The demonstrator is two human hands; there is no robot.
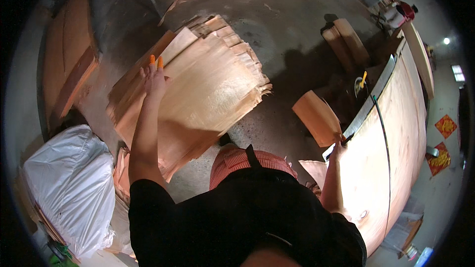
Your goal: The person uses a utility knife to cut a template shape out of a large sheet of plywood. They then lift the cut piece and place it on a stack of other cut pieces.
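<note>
My left hand (154,78) reaches out over a stack of thin wood veneer sheets (208,84) left of centre. Its fingers are stretched out, with orange covers on two fingertips. The stack has ragged, uneven ends at its far right. At the near edge of a workbench, my right hand (338,149) is closed around something dark and small that I cannot make out. A large pale wood sheet (396,133) covers this bench, and a metal strip (368,98) runs along its edge. A curved veneer piece (316,117) lies just beyond my right hand.
A black cord (383,133) crosses the bench sheet. White plastic sheeting (71,183) covers a pile at the lower left. Stacked boards (69,64) stand at the far left. More veneer pieces (346,42) rest beyond the bench, near a yellow-handled item (363,80).
</note>
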